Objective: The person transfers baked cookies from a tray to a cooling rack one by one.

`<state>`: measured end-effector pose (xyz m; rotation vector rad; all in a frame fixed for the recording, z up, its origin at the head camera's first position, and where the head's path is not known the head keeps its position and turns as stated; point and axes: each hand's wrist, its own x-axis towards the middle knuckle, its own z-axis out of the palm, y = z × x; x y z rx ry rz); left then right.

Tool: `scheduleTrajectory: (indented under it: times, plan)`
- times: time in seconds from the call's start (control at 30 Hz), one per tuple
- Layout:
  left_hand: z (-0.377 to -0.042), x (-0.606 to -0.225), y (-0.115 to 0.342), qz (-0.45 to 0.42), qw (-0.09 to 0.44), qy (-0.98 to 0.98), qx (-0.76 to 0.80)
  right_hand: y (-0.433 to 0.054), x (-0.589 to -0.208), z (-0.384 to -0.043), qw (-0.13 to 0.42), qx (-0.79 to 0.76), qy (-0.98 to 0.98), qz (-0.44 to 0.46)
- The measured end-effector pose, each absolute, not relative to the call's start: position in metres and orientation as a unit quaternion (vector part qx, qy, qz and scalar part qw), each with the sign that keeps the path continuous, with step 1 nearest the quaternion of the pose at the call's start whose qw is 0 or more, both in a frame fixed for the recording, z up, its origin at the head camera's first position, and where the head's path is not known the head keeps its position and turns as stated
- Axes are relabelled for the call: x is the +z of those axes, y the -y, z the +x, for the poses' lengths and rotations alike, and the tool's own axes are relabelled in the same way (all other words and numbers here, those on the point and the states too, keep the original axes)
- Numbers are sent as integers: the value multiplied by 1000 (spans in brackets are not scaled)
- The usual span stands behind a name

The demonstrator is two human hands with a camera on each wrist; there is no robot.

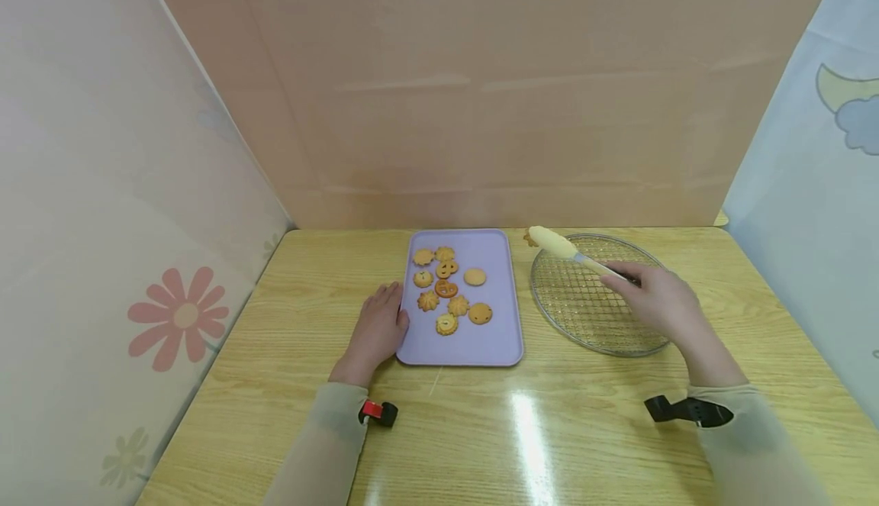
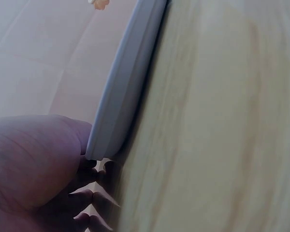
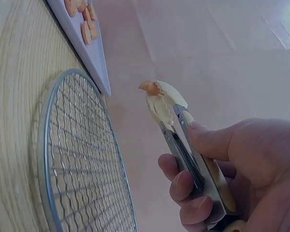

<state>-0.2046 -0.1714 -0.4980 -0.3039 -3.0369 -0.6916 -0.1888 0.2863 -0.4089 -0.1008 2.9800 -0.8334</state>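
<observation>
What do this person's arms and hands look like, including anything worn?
The left hand and right hand are bare, without gloves. The left sleeve and right sleeve are plain pale beige, ending near the wrists. Black gear is worn there: the left wrist device has a red patch beside it; the right wrist device shows none. No cables are visible.

Lilac tray [image 1: 499, 342], golden-brown cookies [image 1: 475, 277], cream-tipped silver tongs [image 1: 555, 243], silvery crisscross rack [image 1: 577, 296], yellow wood-grained table [image 1: 456, 437]
</observation>
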Motion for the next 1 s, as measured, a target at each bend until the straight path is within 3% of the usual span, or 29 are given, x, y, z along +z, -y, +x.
scheduleTrajectory:
  times: [1.0]
  plan:
    - [-205,-500,173,-102,7,971,-215,-329,-426,-197,56,-284,-957,-12]
